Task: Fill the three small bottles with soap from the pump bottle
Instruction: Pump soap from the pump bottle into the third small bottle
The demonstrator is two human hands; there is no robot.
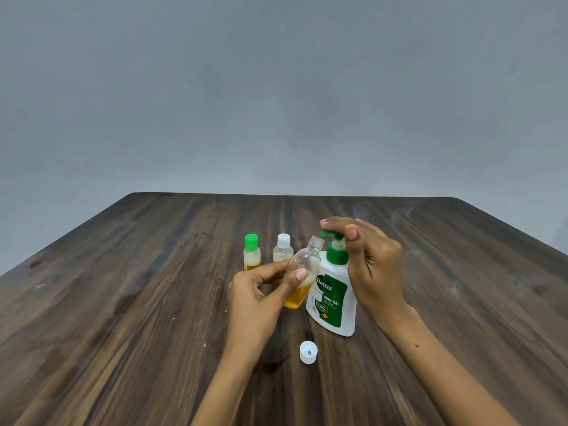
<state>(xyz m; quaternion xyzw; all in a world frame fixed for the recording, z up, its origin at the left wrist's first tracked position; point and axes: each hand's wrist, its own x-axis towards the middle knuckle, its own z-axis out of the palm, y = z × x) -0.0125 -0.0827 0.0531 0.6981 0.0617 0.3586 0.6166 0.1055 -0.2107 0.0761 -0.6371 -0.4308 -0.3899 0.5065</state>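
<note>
A white pump bottle (333, 298) with a green pump head and green label stands on the wooden table (138, 302). My right hand (373, 265) rests on top of the pump head with straight fingers. My left hand (261, 290) grips an uncapped clear small bottle (302, 265), tilted so its mouth sits just under the green spout; amber soap fills its lower part. Behind it stand two capped small bottles holding soap: a green-capped bottle (252, 252) and a white-capped bottle (282, 249).
A loose white cap (308, 352) lies open side up on the table in front of the pump bottle, between my forearms. A grey wall rises behind the table's far edge.
</note>
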